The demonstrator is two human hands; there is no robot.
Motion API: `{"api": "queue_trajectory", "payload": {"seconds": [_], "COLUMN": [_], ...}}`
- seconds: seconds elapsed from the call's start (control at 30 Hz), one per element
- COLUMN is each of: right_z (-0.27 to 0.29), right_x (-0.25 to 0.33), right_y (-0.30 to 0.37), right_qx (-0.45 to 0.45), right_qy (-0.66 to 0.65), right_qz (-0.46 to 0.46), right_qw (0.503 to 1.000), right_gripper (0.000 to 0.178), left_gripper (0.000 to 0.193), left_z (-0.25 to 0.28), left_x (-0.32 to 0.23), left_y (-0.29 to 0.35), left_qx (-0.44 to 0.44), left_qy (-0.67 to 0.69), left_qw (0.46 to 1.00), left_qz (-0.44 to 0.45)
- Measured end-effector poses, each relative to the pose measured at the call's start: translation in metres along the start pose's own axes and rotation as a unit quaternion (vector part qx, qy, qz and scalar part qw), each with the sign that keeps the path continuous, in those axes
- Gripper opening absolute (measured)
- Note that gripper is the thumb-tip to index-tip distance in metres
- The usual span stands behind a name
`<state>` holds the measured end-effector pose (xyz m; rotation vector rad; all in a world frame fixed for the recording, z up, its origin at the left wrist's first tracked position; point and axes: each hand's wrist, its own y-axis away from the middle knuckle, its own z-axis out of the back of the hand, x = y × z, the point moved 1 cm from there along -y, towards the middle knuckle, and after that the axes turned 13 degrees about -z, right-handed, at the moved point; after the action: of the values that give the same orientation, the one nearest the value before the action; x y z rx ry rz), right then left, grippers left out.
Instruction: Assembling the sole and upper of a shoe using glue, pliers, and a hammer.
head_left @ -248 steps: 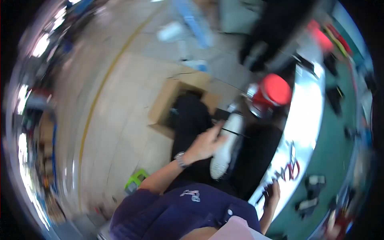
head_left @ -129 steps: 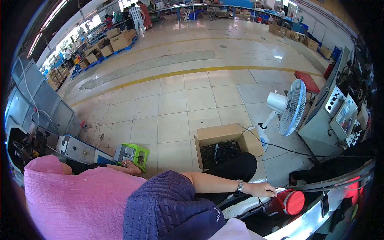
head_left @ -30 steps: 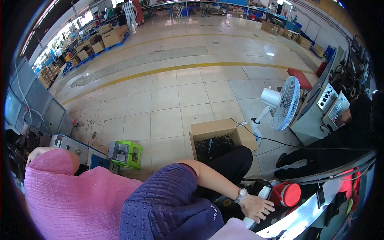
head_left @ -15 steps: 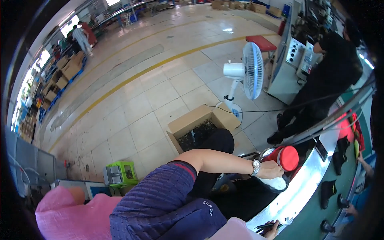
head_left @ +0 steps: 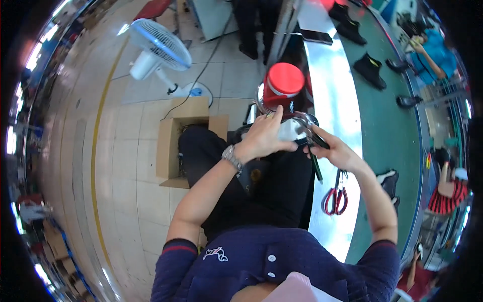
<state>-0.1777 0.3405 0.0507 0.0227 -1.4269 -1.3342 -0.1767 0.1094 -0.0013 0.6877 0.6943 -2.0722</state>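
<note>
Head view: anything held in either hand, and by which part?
Right hand: dark-handled metal pliers-like tool, held by its handles. Left hand: spread at a white, dark-edged rounded object; grip cannot be told.

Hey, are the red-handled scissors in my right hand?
No, the scissors lie on the metal bench; your right hand holds a dark-handled tool.

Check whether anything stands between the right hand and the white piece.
Nothing visible does: the dark tool in the right hand overlaps the white piece in this view. The left hand is at its left; the red jug sits beyond.
</note>
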Motion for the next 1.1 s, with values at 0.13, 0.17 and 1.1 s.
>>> {"api": "queue_trajectory", "payload": {"seconds": [0.13,0.17,1.1], "right_z": [0.007,0.002,-0.022], "right_x": [0.026,0.026,0.03], "right_y": [0.008,0.01,0.003], "right_qx": [0.042,0.042,-0.291], "right_qy": [0.027,-0.003,0.015], "right_qz": [-0.099,-0.127,0.072], "right_qw": [0.994,0.991,0.954], "right_gripper": [0.068,0.068,0.059], "left_gripper": [0.106,0.1,0.067], "left_z": [-0.031,-0.034,-0.047], "left_x": [-0.024,-0.024,-0.01], "left_y": [0.019,0.022,0.036], "left_qx": [-0.064,-0.088,-0.119], "left_qy": [-0.084,-0.075,-0.283], "left_qw": [0.994,0.993,0.941], "left_qz": [-0.03,-0.03,-0.139]}}
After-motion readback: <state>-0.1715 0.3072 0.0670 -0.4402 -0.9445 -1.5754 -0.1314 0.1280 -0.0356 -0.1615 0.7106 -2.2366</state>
